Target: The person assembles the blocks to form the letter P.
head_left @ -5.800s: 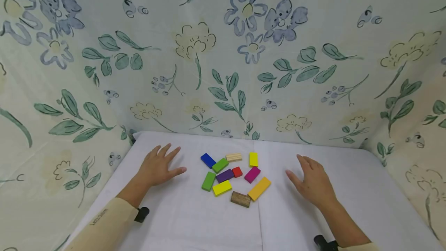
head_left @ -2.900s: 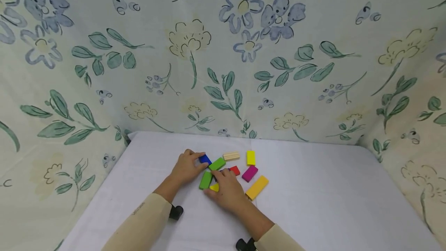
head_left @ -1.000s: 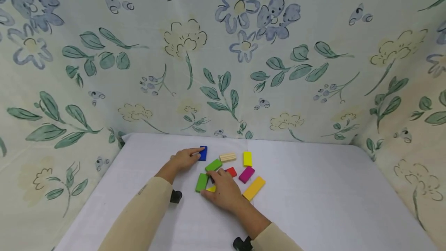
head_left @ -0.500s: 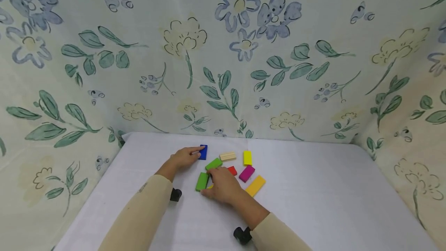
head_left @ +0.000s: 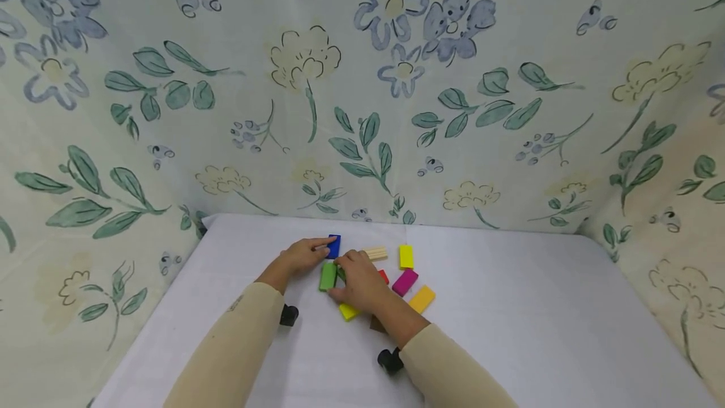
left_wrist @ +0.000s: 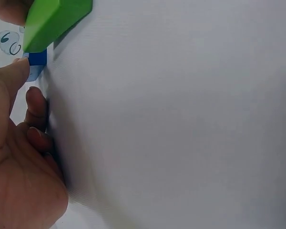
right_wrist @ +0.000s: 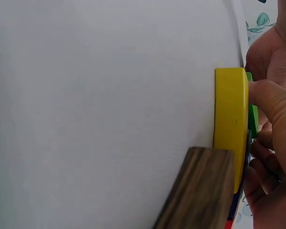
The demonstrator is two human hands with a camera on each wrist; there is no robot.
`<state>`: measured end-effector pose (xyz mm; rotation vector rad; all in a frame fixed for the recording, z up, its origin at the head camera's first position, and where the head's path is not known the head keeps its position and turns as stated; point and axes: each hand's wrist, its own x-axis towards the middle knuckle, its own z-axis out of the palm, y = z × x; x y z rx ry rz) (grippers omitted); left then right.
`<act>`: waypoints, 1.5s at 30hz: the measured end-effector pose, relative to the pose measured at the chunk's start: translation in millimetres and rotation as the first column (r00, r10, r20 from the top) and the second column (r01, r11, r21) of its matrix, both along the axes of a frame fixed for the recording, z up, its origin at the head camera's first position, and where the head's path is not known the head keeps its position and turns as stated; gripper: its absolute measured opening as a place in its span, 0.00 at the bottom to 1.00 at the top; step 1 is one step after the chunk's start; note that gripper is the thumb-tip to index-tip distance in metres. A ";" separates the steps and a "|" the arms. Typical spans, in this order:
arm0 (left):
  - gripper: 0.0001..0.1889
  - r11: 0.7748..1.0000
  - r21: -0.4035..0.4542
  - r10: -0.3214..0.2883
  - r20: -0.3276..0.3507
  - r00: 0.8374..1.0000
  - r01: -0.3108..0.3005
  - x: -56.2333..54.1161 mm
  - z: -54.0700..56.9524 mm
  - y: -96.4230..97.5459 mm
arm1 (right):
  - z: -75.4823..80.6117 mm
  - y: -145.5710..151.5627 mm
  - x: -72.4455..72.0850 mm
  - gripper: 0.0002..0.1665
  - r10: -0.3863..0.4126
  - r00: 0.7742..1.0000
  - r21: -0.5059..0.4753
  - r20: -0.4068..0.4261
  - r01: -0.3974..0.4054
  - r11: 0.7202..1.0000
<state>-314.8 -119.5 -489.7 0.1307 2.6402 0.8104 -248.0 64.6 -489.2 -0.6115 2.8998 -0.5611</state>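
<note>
My left hand pinches a blue block between thumb and index finger at the back of the group. In the left wrist view the thumb meets the blue block, and the other fingers are curled. Just in front of it, my right hand grips a green block by its ends, thumb near and fingertips far. The green block stands close below the blue one, lengthwise away from me. A second green block is mostly hidden behind the right hand's fingers.
Around the right hand lie a yellow block, a dark wood block, a red block, a magenta block and an orange block. Farther back are a ridged light wood piece and another yellow block. A floral cloth hangs behind.
The hands came in from the sides to the blocks. The blue block was turned and moved farther back. In the last half second the right hand has shifted the green block away from me, towards it.
</note>
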 end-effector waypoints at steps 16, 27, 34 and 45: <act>0.23 1.000 -0.012 0.010 0.006 1.000 -0.010 -2.5 -2.2 1.5 | -6.1 -4.2 1.3 0.33 -0.055 0.995 0.046 -0.079 0.059 0.997; 0.23 1.000 -0.011 0.006 0.013 1.000 -0.006 0.1 -0.4 0.9 | -4.8 -4.9 2.8 0.32 -0.059 0.995 0.064 -0.078 0.064 0.996; 0.27 1.000 0.007 0.009 0.067 0.998 -0.010 -3.0 -0.7 -0.3 | -4.4 -5.5 3.1 0.32 -0.065 0.995 0.053 -0.073 0.069 0.996; 0.33 0.999 0.041 -0.025 0.092 0.995 0.022 -4.0 -0.2 -2.3 | -3.4 -2.1 2.6 0.32 -0.074 0.997 -0.017 -0.016 0.074 0.997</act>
